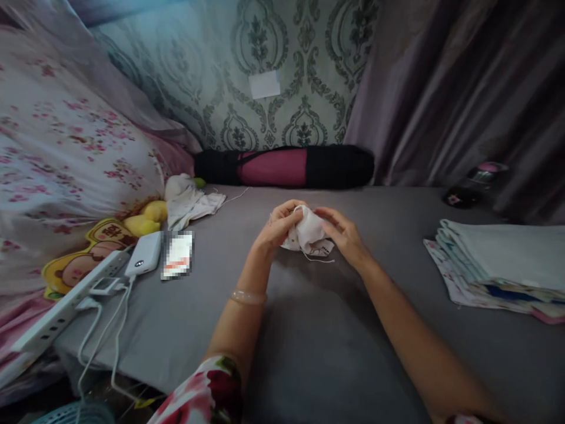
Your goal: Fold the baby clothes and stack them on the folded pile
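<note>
Between my two hands is a small white cloth drawstring pouch (311,228), held a little above the grey surface. My left hand (282,222) grips its left side, with the thumb lying across the top of the cloth. At the right side my right hand (343,232) has its thumb and fingers closed on the fabric. A thin white cord hangs from the pouch's lower edge, beside a printed part of the cloth. What the pouch contains, if anything, is hidden.
Several folded cloths (503,259) lie at the right, near a dark bottle (468,188). A black and maroon roll bag (282,168) rests along the wall. At the left are a power strip (66,300), a power bank (145,253) with cables, and another cloth pouch (194,203).
</note>
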`<state>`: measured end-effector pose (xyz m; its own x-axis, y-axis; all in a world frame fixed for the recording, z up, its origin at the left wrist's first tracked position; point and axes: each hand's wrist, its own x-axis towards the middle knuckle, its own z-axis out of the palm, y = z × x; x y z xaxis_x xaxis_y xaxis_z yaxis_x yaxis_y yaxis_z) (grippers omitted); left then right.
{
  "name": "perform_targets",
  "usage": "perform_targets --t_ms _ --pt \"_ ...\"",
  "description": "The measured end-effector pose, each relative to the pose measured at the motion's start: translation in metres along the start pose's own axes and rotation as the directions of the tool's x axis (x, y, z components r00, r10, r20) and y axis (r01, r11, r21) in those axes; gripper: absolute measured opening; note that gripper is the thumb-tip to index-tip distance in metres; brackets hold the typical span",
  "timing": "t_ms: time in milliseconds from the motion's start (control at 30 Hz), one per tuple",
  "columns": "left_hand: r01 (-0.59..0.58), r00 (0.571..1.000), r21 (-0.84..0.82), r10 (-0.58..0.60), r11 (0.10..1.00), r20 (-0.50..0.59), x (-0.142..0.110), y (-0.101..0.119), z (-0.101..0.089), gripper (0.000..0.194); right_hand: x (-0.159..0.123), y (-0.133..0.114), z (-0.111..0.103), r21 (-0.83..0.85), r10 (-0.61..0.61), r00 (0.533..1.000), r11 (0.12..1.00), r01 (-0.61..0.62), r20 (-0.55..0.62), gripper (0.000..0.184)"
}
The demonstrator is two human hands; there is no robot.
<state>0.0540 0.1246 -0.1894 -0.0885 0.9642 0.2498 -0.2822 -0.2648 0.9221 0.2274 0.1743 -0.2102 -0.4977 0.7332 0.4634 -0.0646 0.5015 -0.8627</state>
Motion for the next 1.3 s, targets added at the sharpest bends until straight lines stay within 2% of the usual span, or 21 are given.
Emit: perform_targets --t_ms 67,133,233,367,500,567,633,700,733,833,933,1000,1100,1200,1300 --pt "-0.018 1.0 0.025 0.018 1.0 0.001 -0.001 0.002 -0.002 0.031 0.001 -0.004 0.0 0.008 0.037 0.998 0.999 -0.037 0.042 0.031" --pt "-0.03 0.999 0.071 0.031 0.997 -0.011 -0.002 0.004 -0.004 0.029 0.002 -0.006 -0.002 -0.041 0.063 0.998 0.997 -0.062 0.016 0.028" --pt "-0.017 0.999 0.199 0.022 0.98 -0.023 -0.003 0.008 -0.006 0.022 0.004 -0.018 -0.013 -0.109 0.058 0.996 0.992 -0.065 -0.066 0.027" --pt "-0.026 0.998 0.395 0.004 0.918 0.056 -0.006 0.012 -0.005 0.015 0.005 -0.045 -0.031 -0.322 0.003 0.975 0.944 -0.076 -0.224 0.02" --pt "-0.097 0.995 0.592 0.055 0.8 0.089 -0.006 0.014 -0.003 0.014 0.002 -0.062 -0.046 -0.562 -0.062 0.978 0.825 -0.063 -0.2 0.018" --pt "-0.104 0.991 0.71 0.131 0.697 0.016 -0.005 0.013 0.0 0.012 0.0 -0.065 -0.053 -0.624 -0.1 0.964 0.777 -0.078 -0.245 0.02" --pt "-0.056 0.974 0.789 0.205 0.612 -0.091 -0.005 0.011 0.009 0.008 0.0 -0.065 -0.06 -0.656 -0.136 0.927 0.742 -0.139 -0.351 0.025" --pt "-0.011 0.964 0.809 0.223 0.588 -0.149 -0.006 0.007 0.023 0.015 0.0 -0.065 -0.066 -0.661 -0.161 0.883 0.723 -0.199 -0.442 0.029" --pt "-0.007 0.969 0.808 0.204 0.59 -0.141 -0.007 0.004 0.031 0.022 0.001 -0.064 -0.07 -0.662 -0.173 0.866 0.717 -0.216 -0.469 0.03" --pt "-0.041 0.997 0.808 0.081 0.588 -0.009 -0.01 -0.015 0.055 0.032 0.002 -0.062 -0.077 -0.668 -0.204 0.83 0.703 -0.245 -0.519 0.031" --pt "-0.084 0.995 0.815 0.005 0.574 0.098 -0.012 -0.042 0.07 0.028 0.003 -0.062 -0.081 -0.666 -0.212 0.819 0.703 -0.251 -0.532 0.029" --pt "-0.112 0.993 0.828 0.085 0.549 0.078 -0.011 -0.058 0.072 0.029 0.002 -0.067 -0.08 -0.65 -0.206 0.818 0.72 -0.245 -0.537 0.027" --pt "-0.115 0.965 0.823 0.258 0.557 -0.04 -0.008 -0.07 0.067 0.036 0.0 -0.079 -0.075 -0.597 -0.17 0.828 0.769 -0.228 -0.535 0.024" --pt "-0.105 0.954 0.77 0.282 0.63 -0.101 -0.006 -0.072 0.061 0.026 -0.004 -0.093 -0.066 -0.532 -0.125 0.851 0.823 -0.198 -0.51 0.024" --pt "-0.135 0.951 0.751 0.299 0.646 -0.086 -0.004 -0.073 0.059 0.024 -0.008 -0.104 -0.055 -0.481 -0.095 0.875 0.86 -0.168 -0.474 0.027"
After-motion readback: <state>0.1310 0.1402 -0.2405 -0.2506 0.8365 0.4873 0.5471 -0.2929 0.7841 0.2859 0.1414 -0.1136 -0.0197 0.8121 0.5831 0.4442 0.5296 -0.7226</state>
